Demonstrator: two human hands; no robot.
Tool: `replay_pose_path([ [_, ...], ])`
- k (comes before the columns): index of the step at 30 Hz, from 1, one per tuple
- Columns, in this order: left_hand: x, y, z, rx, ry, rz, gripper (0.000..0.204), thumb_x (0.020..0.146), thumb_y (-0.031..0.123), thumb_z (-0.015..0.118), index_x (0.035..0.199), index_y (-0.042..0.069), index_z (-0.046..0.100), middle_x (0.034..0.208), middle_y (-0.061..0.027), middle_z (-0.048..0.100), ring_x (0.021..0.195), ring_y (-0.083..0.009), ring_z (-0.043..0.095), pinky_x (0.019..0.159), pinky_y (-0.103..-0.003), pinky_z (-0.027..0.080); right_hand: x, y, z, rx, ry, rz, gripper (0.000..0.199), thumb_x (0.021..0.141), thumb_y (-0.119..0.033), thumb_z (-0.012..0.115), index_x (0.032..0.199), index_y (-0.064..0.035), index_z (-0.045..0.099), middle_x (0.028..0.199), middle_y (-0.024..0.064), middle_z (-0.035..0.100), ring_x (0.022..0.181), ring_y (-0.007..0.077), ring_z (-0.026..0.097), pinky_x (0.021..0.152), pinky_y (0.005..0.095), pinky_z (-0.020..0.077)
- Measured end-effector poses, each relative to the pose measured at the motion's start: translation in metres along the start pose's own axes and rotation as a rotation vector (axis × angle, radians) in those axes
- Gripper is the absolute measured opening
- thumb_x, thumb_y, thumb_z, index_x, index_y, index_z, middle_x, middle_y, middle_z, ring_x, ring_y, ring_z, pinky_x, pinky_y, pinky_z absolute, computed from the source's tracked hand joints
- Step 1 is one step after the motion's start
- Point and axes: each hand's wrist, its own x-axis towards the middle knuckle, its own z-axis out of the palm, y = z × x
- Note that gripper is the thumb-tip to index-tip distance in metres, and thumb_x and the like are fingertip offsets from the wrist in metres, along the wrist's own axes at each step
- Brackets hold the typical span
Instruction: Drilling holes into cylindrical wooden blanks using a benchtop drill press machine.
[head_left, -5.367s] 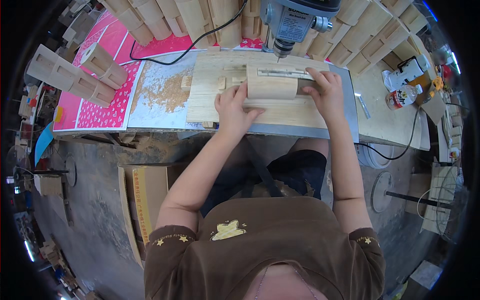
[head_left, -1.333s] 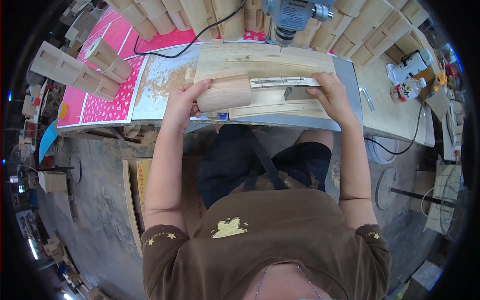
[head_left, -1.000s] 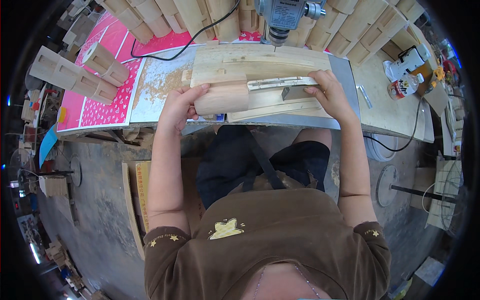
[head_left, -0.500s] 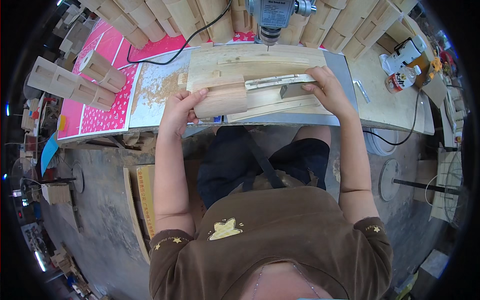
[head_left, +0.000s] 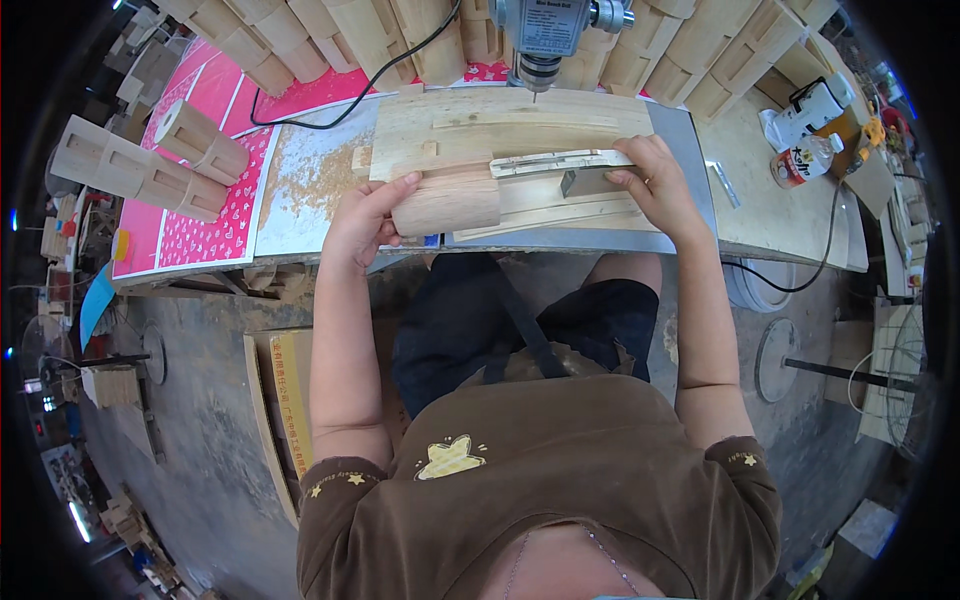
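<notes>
My left hand is closed on the left end of a pale wooden cylinder, thumb on top and fingers around its side. The cylinder lies on its side over a wooden board near the table's front edge. Pinched in my right hand is the right end of a narrow pale strip with dark marks along it. The strip's left end meets the cylinder's upper right edge. Below the strip a small dark metal plate stands up from the board. Whether the strip enters the cylinder is hidden.
A bench drill with a thin bit hangs behind the board. Wooden cylinders with cut recesses line the back; more lie at left. Sawdust, a black cable, a bottle and a slim light-coloured tool surround the board.
My left hand and the cylinder have shifted slightly to the right along the board. My right hand keeps its hold on the strip, nearly still.
</notes>
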Motion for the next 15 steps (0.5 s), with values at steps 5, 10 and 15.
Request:
replay_pose_path([
  [5,0.005,-0.009,0.028,-0.035,-0.056,0.050,0.039,0.078,0.032,0.074,0.079,-0.004,0.058,0.054,-0.0011,0.052,0.039,-0.0045,0.043,0.037,-0.019,0.039,0.004,0.000,-0.001,-0.004,-0.057,-0.013,0.024,0.076,-0.010,0.067,0.098,-0.0050,0.058,0.089,0.0100,0.058,0.091,0.0293,0.050,0.079,0.0371,0.0420],
  [10,0.007,-0.018,0.060,0.015,-0.185,0.085,0.046,0.070,0.027,0.082,0.095,-0.003,0.057,0.081,-0.0046,0.057,0.064,-0.0074,0.052,0.057,-0.021,0.047,0.002,-0.004,0.006,-0.055,0.036,-0.029,0.028,0.074,-0.011,0.068,0.099,-0.0051,0.058,0.090,0.0103,0.059,0.090,0.0304,0.051,0.079,0.0374,0.0426],
  [15,0.004,-0.052,0.076,0.222,-0.054,0.432,0.053,0.066,0.016,0.083,0.107,-0.003,0.055,0.100,-0.0097,0.059,0.089,-0.0161,0.058,0.076,-0.029,0.049,-0.004,0.007,0.004,-0.116,0.083,0.029,0.036,0.069,-0.010,0.073,0.102,-0.0053,0.059,0.091,0.0102,0.060,0.090,0.0304,0.052,0.078,0.0375,0.0435],
])
